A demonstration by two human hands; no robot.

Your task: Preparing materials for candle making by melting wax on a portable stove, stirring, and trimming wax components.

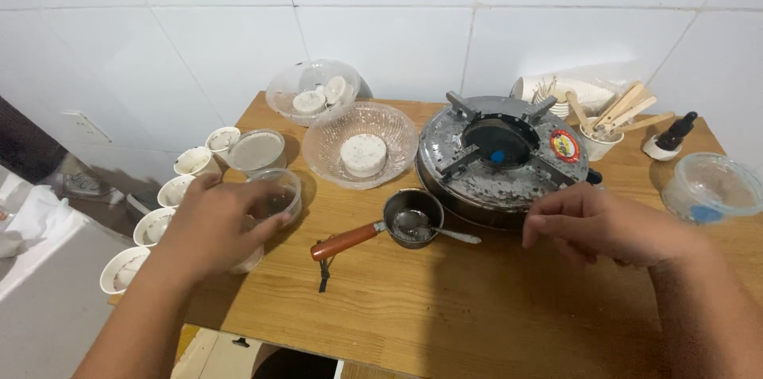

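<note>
The left hand (218, 224) wraps a clear cup (274, 192) at its fingertips; the right hand (604, 224) hovers loosely curled, holding nothing — the small pan (409, 216) lies between them, handle pointing left.

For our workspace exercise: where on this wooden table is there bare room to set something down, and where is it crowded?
Free: the near strip of the table, between the left hand and right hand, in front of the small pan. Crowded: the back edge, with glass bowls, round cooker, and paper cups lining the left.

L hand (213, 224) fingers curled, gripping | R hand (598, 224) palm down, loosely curled
</note>
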